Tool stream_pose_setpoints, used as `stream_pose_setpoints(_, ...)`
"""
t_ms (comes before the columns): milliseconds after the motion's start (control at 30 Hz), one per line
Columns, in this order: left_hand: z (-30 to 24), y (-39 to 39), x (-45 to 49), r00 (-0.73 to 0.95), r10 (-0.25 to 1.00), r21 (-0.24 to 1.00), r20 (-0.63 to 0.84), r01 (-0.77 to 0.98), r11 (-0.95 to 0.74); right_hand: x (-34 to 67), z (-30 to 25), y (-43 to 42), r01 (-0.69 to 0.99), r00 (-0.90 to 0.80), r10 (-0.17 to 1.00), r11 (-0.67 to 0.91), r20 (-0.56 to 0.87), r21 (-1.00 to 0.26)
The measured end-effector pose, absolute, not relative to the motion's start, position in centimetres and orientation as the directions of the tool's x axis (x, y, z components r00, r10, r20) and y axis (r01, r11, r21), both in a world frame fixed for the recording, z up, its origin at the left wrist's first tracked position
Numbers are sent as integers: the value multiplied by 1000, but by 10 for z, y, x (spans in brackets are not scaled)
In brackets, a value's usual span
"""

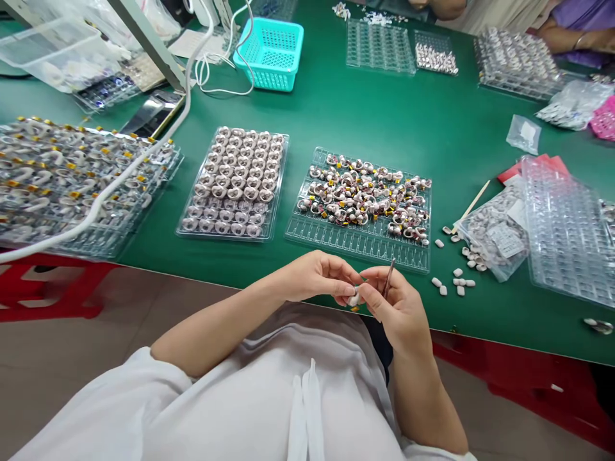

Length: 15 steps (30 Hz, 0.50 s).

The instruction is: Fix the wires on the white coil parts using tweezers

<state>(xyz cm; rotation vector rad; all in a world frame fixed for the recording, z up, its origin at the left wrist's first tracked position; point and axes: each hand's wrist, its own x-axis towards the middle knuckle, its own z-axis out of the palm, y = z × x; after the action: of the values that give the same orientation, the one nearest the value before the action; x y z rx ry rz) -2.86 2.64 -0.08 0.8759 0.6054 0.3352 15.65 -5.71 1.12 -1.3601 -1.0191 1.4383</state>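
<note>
My left hand (319,275) and my right hand (394,301) meet just in front of the green table's near edge. Both pinch a small white part (354,298) between their fingertips. My right hand also grips thin metal tweezers (389,276) that point upward. Just beyond my hands lies a clear tray (358,240) with a loose pile of small ring-shaped parts (365,195) with yellow and red bits. To its left a second tray (235,182) holds neat rows of pinkish parts.
Stacked full trays (72,179) crossed by a white cable stand at the left. Small white pieces (454,275), a parts bag (494,234), a wooden stick (473,205) and empty clear trays (567,230) lie right. A teal basket (271,51) and another person's arms (567,32) are far back.
</note>
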Motion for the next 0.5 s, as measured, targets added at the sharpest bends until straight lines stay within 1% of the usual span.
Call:
stream_pose_setpoints(100,-4,25,-26,757,522,718,-392,-103,688,157,7,-57,-35,66,977,-198,-200,-979)
stream_pose_setpoints(200,-5,21,-24,722,542,648,-430,-171,742,161,1,-62,59,216,969,-133,-118,-989)
stream_pose_setpoints(267,-4,18,-22,690,577,632,-437,-220,743,163,-3,-66,116,278,958,-107,-72,-987)
stream_pose_setpoints(367,-3,14,-20,624,654,668,-428,-269,694,164,-5,-72,140,260,965,-76,-37,-987)
stream_pose_setpoints(500,-3,10,-18,604,707,740,-366,-272,616,161,-2,-72,131,168,982,-103,-81,-986)
